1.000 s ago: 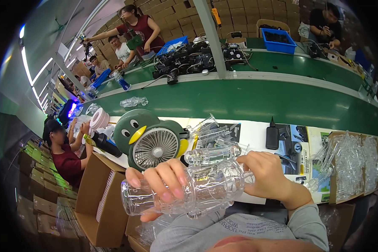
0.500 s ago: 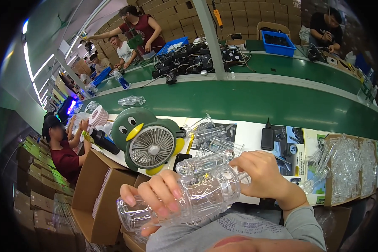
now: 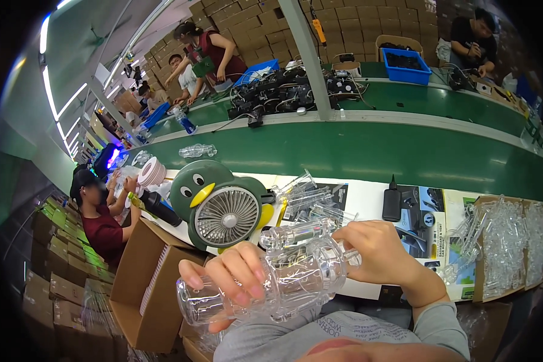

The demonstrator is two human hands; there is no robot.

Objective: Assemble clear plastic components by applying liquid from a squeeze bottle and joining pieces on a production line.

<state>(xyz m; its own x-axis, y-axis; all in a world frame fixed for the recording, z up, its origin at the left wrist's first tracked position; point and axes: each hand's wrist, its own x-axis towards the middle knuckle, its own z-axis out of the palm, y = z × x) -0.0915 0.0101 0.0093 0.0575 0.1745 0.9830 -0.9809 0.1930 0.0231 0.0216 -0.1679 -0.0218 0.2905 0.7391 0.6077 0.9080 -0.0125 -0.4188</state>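
Observation:
A clear, ribbed, bottle-shaped vessel (image 3: 301, 280) lies tilted across my lap side of the table, with a slimmer clear tube along its upper side. My left hand (image 3: 232, 274) wraps round its wide lower end, fingers over the top. At the other end, the fingers of my right hand (image 3: 377, 250) are closed on the vessel's narrow end. A small clear piece shows under those fingers; I cannot make out whether it is separate. Just beyond lie several loose clear tubular parts (image 3: 308, 196) in a pile.
A green penguin-shaped fan (image 3: 217, 202) stands beyond my left hand. A black dropper bottle (image 3: 392, 202) stands right of the tubes. Clear parts fill a cardboard tray (image 3: 479, 253) at right. An open carton (image 3: 157, 286) sits at left, near a seated co-worker (image 3: 99, 220). A green conveyor (image 3: 368, 145) runs behind.
The whole view has shifted slightly, so the scene sits a little lower and further right. Both hands keep their grip on the vessel, with little visible movement.

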